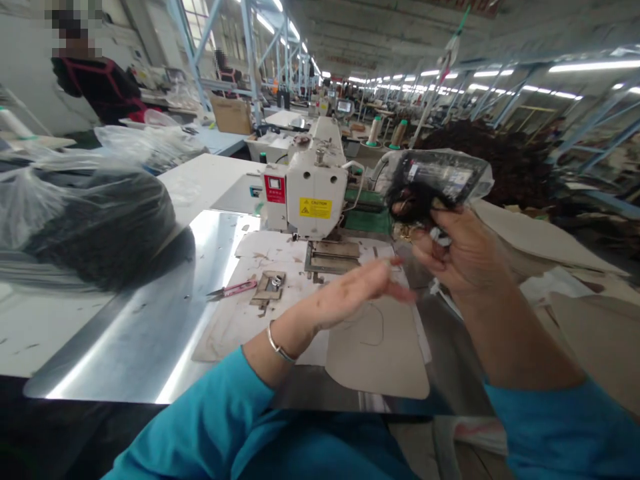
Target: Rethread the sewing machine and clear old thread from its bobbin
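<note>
My right hand (463,250) is raised at the right of the sewing machine (317,180), its fingers closed on a dark, soft-looking black bundle (417,200). A small white piece shows between the fingers. Over the work plate, my left hand (355,293) reaches to the right with its fingers stretched out, slightly blurred and holding nothing. Below it lies a beige fabric panel (377,360) with a curved line marked on it. Pink-handled thread snips (235,289) rest left of a small tan frame (270,288), which has a small metal piece inside.
A metal clamp frame (333,257) sits under the machine head. Behind my right hand stands a plastic-covered control screen (445,173). Beige panels (595,320) are piled at right, and a bag of dark material (85,220) stands at left. A person (100,83) is in the background.
</note>
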The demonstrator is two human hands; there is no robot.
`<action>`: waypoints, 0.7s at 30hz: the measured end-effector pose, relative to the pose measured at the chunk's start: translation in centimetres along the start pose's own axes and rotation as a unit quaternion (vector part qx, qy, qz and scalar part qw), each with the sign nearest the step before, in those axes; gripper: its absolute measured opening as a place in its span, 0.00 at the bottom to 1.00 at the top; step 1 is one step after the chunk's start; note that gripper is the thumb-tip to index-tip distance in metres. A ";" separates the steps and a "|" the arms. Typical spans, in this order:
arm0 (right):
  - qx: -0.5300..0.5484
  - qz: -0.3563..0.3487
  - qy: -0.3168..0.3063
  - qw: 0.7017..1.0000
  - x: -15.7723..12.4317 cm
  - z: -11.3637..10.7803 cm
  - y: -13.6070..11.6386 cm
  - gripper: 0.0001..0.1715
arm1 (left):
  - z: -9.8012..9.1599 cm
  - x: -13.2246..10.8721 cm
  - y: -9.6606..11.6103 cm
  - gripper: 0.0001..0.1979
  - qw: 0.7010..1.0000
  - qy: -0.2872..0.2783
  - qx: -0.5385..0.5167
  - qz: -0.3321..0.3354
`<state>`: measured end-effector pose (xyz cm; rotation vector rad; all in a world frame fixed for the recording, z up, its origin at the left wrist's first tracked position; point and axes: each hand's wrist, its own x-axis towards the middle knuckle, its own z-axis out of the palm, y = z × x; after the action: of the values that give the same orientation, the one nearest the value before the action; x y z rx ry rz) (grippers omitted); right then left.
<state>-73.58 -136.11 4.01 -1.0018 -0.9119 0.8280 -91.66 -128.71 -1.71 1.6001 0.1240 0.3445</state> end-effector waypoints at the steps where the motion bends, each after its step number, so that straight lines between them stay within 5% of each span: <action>1: -0.014 -0.050 0.034 0.998 0.6 0.0 0.0 0.10 | 0.3 -1.0 0.2 0.19 0.997 -0.054 0.057 -0.028; 3: -0.055 -0.122 0.090 0.987 1.5 -0.2 0.7 0.12 | 0.5 -2.7 0.9 0.14 0.985 -0.050 0.162 -0.043; 5: -0.107 -0.117 0.093 0.983 1.5 0.0 1.9 0.13 | 0.2 -3.9 2.3 0.15 0.974 0.079 0.214 0.010; 7: -0.131 -0.021 0.019 0.991 0.6 1.4 3.0 0.15 | -0.3 -4.3 4.0 0.15 0.945 0.213 0.230 0.099; 9: -0.110 0.092 -0.110 0.984 -0.9 3.8 3.3 0.19 | -0.8 -4.5 5.7 0.10 0.905 0.274 0.264 0.189; 13: -0.093 0.203 -0.292 0.930 -4.1 8.3 2.1 0.15 | -1.4 -6.7 7.7 0.23 0.885 0.161 0.375 0.224; 16: -0.092 0.315 -0.358 0.874 -6.6 9.3 2.7 0.13 | -1.5 -11.1 7.6 0.20 0.895 0.098 0.391 0.192; 19: -0.047 0.416 -0.381 0.825 -8.6 9.7 5.9 0.14 | -1.1 -16.6 6.0 0.16 0.876 0.122 0.436 0.167; 21: -0.056 0.407 -0.404 0.818 -9.5 10.7 8.2 0.14 | -0.8 -20.3 4.5 0.15 0.855 0.194 0.461 0.134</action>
<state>-88.29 -138.46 -3.10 -1.1637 -1.2525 2.0563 -111.68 -134.10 -0.16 2.4917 0.4277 0.9269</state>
